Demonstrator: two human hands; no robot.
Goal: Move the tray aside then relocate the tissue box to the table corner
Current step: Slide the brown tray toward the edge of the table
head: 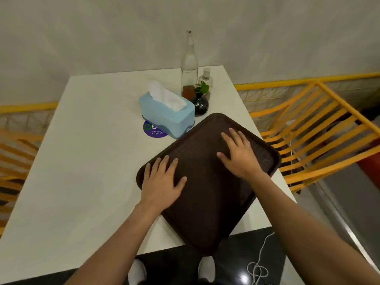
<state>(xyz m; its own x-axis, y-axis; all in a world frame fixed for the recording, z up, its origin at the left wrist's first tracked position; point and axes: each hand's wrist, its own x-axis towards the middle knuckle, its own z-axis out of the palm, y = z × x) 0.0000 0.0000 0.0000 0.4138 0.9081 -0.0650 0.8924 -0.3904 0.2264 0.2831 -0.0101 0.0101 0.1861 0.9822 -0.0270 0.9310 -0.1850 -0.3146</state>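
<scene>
Head camera, looking down at a white table (pixel 82 161) set against a pale wall. A dark brown tray (pixel 207 202) lies turned like a diamond on the table's near right part, toward four o'clock from the table's middle. Its near corner overhangs the front table edge, and its right corner sits at the right edge.

Both hands lie flat, palms down, on the tray. The left hand (pixel 162 182) rests with fingers spread at the tray's nine o'clock corner, gripping nothing. The right hand (pixel 239 154) rests flat, fingers extended, toward the tray's one o'clock side, also gripping nothing. Both forearms reach in from the bottom of the frame.

A light blue tissue box (pixel 166 112) with white tissue poking up stands just beyond the tray at eleven o'clock, very near its far edge; whether they touch cannot be made out. The box covers part of a round purple sticker (pixel 153 131), whose print is blurred and unreadable.

At twelve o'clock from the tray stands a small dark vase (pixel 200 104) with green leaves, in front of a tall clear glass bottle (pixel 189 64) and a smaller clear bottle (pixel 206 78), partly hidden.

Orange slatted chairs (pixel 308 132) flank the table, cut off by the frame. A white cord (pixel 260 264) lies on the dark floor.
</scene>
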